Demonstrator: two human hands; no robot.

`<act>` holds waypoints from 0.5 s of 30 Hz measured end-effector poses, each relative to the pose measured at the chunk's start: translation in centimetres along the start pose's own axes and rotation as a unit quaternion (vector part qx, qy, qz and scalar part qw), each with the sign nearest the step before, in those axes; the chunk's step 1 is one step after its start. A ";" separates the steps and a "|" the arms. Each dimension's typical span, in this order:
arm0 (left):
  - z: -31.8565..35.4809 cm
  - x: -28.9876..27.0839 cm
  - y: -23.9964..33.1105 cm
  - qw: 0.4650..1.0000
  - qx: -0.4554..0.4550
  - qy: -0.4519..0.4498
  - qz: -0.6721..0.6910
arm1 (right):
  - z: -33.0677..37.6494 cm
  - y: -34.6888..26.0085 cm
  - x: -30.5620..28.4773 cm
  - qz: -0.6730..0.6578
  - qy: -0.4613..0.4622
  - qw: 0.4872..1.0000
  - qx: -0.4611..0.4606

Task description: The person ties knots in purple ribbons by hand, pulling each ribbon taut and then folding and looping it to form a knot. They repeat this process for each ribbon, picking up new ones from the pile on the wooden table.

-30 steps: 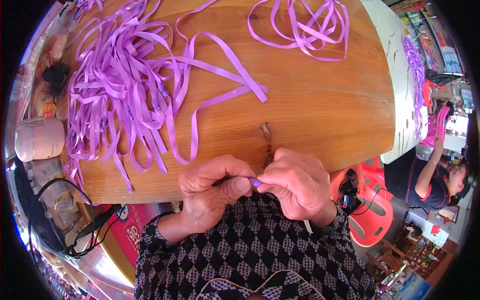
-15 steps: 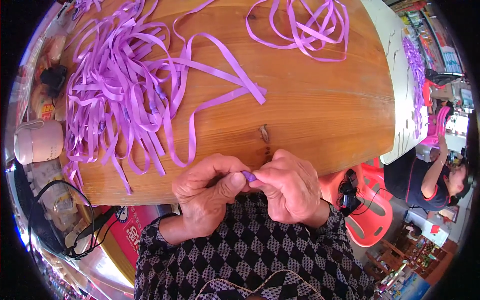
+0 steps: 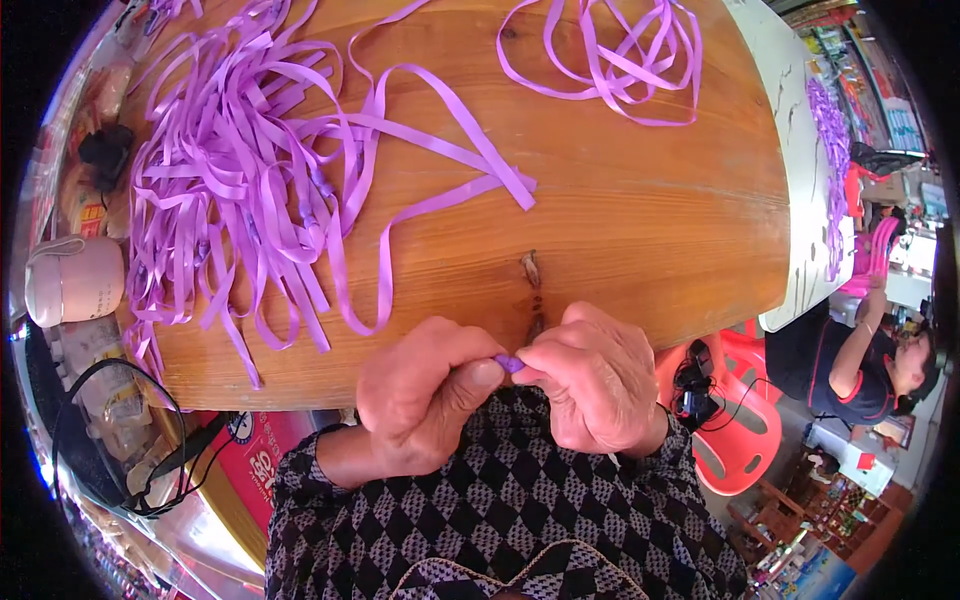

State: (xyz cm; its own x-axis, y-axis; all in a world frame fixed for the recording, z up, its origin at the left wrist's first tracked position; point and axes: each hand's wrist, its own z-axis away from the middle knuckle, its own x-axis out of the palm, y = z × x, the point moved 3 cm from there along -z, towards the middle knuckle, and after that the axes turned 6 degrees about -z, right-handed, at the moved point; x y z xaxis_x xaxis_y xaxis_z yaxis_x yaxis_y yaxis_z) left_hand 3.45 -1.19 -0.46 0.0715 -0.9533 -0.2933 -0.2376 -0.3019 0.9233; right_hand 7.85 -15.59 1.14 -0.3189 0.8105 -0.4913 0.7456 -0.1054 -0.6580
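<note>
Hands barely shifted; left hand (image 3: 425, 395), right hand (image 3: 595, 385) pinch ribbon piece (image 3: 508, 363); ribbon pile (image 3: 250, 190) beyond.

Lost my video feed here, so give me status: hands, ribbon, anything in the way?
Left hand and right hand pinched together on a small purple ribbon piece. Loose ribbon pile on wooden table, apart. Nothing between.

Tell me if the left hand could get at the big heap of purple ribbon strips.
Probably yes: the left hand pinches a small purple piece, but bare wooden table lies between it and the heap.
</note>
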 end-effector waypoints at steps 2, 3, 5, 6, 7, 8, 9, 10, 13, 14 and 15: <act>-0.1 0.2 0.0 0.999 0.024 0.015 -0.029 | 0.0 -0.1 0.1 0.008 -0.002 1.000 -0.002; -0.1 0.2 0.1 0.997 0.047 0.031 -0.060 | 0.1 -0.1 0.2 0.013 -0.004 1.000 -0.006; 0.1 0.3 -0.1 0.995 0.045 0.032 -0.085 | 0.7 0.0 0.7 0.021 0.004 1.000 -0.002; 0.2 0.4 -0.2 0.993 0.045 0.032 -0.108 | 1.0 0.2 0.8 0.032 0.013 0.999 0.003; 0.2 0.4 -0.2 0.993 0.044 0.031 -0.107 | 1.2 0.4 0.9 0.032 0.013 0.999 0.005; 0.1 0.4 -0.3 0.993 0.039 0.020 -0.106 | 1.4 0.6 1.1 0.023 0.012 1.000 0.004; 0.1 0.5 -0.3 0.994 0.035 0.009 -0.105 | 1.4 0.7 1.1 0.015 0.011 1.000 0.002; 0.1 0.6 -0.3 0.994 0.035 0.009 -0.104 | 1.2 0.6 1.1 0.016 0.011 1.000 0.003; 0.1 0.6 -0.6 0.998 0.020 0.031 -0.048 | 0.7 0.5 1.5 0.009 0.003 1.000 0.017; 0.0 0.5 -0.7 0.998 0.007 0.042 -0.035 | 0.7 0.5 1.7 0.014 0.030 0.999 0.019; -0.1 0.4 -0.7 0.998 -0.005 0.055 -0.023 | 0.6 0.6 1.7 0.019 0.056 0.998 0.019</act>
State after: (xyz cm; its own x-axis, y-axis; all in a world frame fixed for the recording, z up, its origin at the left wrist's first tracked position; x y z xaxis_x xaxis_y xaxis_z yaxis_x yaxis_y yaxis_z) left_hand 3.70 -1.36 -1.23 0.1888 -0.9327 -0.3074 -0.2215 -0.3454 0.9119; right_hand 7.43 -14.65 -0.44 -0.2229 0.8643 -0.4509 0.7320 -0.1571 -0.6629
